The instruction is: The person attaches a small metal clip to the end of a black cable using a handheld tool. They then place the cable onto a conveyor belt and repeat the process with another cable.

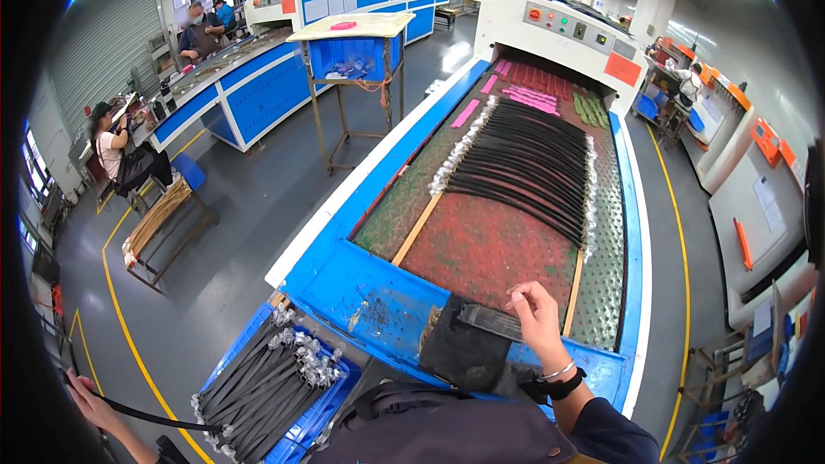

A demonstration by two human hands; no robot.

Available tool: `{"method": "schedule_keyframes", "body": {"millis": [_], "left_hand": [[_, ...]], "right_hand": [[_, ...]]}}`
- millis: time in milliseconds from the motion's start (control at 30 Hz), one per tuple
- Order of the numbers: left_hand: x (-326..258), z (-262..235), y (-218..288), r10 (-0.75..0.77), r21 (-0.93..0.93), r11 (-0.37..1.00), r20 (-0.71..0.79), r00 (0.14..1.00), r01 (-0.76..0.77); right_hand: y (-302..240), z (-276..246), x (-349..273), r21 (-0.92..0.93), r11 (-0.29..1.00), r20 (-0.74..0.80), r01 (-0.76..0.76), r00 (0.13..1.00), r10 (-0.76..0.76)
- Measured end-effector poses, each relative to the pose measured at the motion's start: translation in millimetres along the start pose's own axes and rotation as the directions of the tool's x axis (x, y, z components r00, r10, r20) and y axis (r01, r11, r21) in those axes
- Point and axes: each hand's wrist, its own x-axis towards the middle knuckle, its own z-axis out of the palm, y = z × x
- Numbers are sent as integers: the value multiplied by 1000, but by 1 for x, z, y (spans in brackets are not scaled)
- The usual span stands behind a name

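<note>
Black strap [155, 417] at lower left, and we've got it clamped in our left-hand fingers [83, 387], partly lost near the dark rim; it runs to the blue crate [345, 383]. Our right hand [538, 318], lower right of centre, curls above the conveyor [481, 249]; whether its fingertips meet, we can't tell. Upper right, the orange-red label [623, 70] is too small to read.

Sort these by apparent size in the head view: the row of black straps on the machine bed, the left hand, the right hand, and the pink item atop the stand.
1. Row of black straps
2. Right hand and left hand: too alike to rank
3. Pink item, also farther away
</note>
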Motion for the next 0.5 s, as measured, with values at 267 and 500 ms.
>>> {"method": "schedule_keyframes", "body": {"millis": [267, 500], "left_hand": [[-86, 98, 210, -132, -424, 823, 505, 853, 378], [-163, 133, 326, 334, -304, 687, 939, 86, 660]], "right_hand": [[-20, -13, -20, 66, 998, 35, -7, 999, 5], [-62, -14, -44, 82, 996, 134, 42, 990, -52]]}}
